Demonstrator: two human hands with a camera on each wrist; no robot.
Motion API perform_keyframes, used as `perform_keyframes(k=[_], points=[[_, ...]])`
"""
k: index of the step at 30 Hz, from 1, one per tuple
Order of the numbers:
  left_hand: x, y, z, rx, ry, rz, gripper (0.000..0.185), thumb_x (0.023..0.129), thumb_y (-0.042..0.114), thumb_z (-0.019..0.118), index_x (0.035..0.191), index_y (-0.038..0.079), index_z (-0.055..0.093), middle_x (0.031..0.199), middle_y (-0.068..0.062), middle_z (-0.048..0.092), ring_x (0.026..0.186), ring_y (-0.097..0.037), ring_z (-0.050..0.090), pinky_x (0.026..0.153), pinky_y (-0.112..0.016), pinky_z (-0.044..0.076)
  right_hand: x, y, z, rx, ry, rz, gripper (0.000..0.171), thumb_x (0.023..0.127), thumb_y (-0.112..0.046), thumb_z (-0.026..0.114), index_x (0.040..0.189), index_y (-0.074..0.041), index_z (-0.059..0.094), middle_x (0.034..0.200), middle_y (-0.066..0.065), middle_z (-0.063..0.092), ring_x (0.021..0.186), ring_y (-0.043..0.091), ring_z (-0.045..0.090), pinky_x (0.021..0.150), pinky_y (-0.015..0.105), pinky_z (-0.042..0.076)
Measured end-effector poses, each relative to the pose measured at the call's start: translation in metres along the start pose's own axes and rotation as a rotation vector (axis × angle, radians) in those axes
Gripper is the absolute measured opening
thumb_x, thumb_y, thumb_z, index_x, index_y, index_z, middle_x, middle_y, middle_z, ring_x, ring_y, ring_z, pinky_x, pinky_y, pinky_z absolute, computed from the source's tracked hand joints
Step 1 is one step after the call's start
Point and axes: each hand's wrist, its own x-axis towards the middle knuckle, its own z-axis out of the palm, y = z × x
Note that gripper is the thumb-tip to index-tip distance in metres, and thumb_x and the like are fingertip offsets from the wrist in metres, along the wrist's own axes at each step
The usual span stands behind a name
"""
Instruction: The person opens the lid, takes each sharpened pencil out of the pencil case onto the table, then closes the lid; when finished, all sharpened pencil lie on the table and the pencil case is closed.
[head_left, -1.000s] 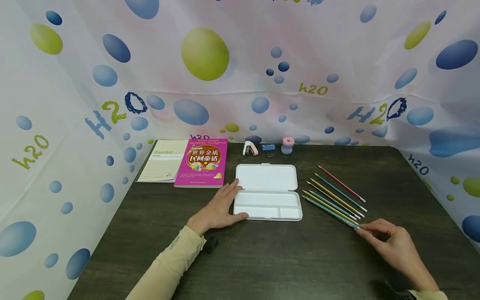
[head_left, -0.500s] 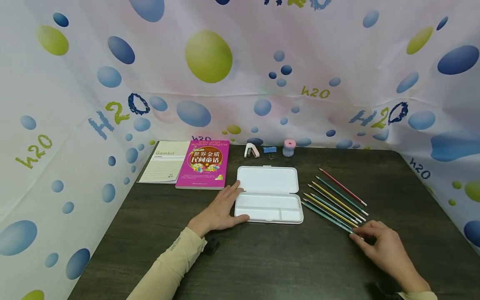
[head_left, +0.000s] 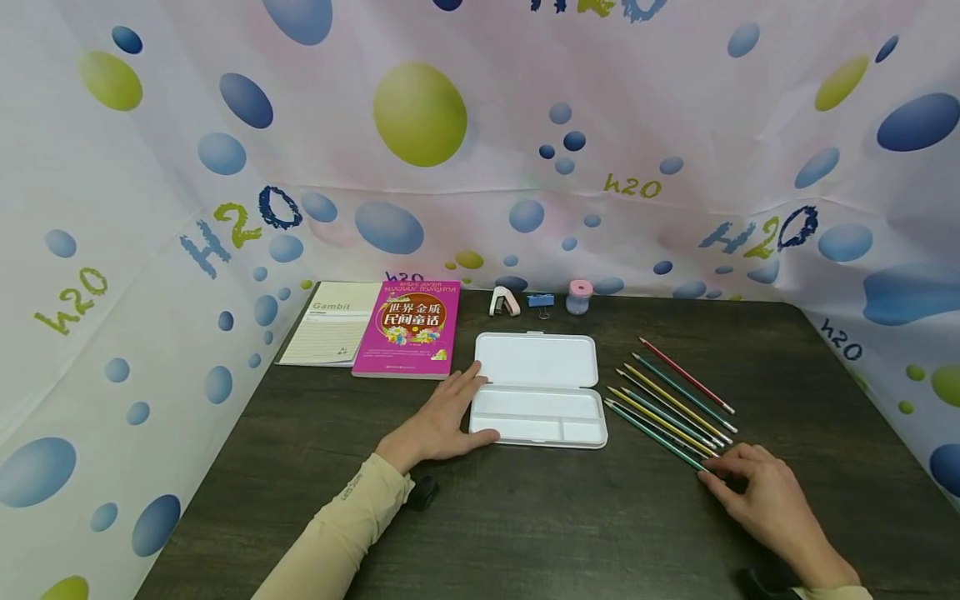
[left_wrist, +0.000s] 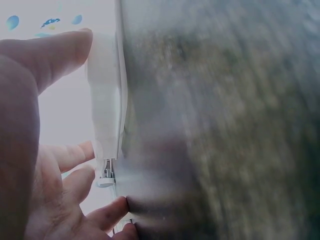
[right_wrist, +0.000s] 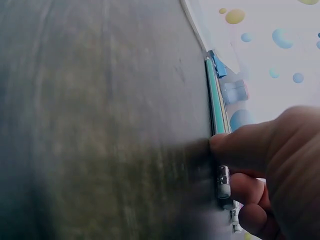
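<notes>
In the head view, a white pencil case [head_left: 536,360] lies open on the dark table, its lid folded back. My left hand [head_left: 435,423] rests at the case's left side, thumb by the front corner and straight fingers near the hinge. The left wrist view shows that thumb [left_wrist: 65,50] at the case's edge. To the right of the case, my right hand [head_left: 768,492] pinches a green pencil [head_left: 657,437] near its eraser end between thumb and fingers. The silver ferrule and white eraser [right_wrist: 224,185] stick out below the thumb. Several other pencils, including a red one [head_left: 686,375], lie slanted beyond it.
A magenta book [head_left: 408,354] overlaps a cream notebook [head_left: 322,329] at the back left. Along the back edge stand a small white stapler-like item [head_left: 504,300], a blue binder clip [head_left: 540,300] and a small pink-lidded jar [head_left: 579,298]. A printed curtain [head_left: 487,167] hangs behind the table.
My right hand has shifted slightly left and toward me, and the green pencil it pinches now lies a little apart from the row. My left hand stays on the case.
</notes>
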Motion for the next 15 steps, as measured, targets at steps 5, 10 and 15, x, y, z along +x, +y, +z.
perform_keyframes(k=[5,10,15], points=[[-0.0009,0.0001,-0.0012,0.002,-0.005,-0.004,0.091,0.087,0.058,0.067,0.154,0.009,0.031,0.167,-0.008,0.01,0.15,-0.038,0.014,0.122,-0.049,0.013,0.0005,-0.0003,0.0005,-0.001,0.0,-0.003,0.017,0.068,-0.012,0.09,0.076,-0.02,0.077,0.072,-0.017,0.051,0.064,0.004,0.041,0.055,0.028,0.032],[-0.001,-0.0006,-0.0008,0.012,-0.006,0.003,0.091,0.088,0.059,0.066,0.154,0.008,0.031,0.167,-0.008,0.009,0.15,-0.037,0.014,0.122,-0.049,0.013,0.002,0.0001,-0.0005,0.005,0.006,-0.016,0.018,0.067,-0.012,0.09,0.076,-0.02,0.077,0.072,-0.018,0.053,0.065,0.004,0.044,0.057,0.03,0.033],[0.0,-0.001,0.0002,0.016,-0.009,-0.001,0.092,0.087,0.06,0.066,0.155,0.009,0.031,0.167,-0.007,0.008,0.15,-0.036,0.013,0.122,-0.048,0.013,0.0098,0.0014,-0.0034,0.023,0.046,-0.051,0.019,0.066,-0.012,0.091,0.076,-0.019,0.077,0.073,-0.015,0.057,0.064,0.005,0.047,0.054,0.029,0.035]])
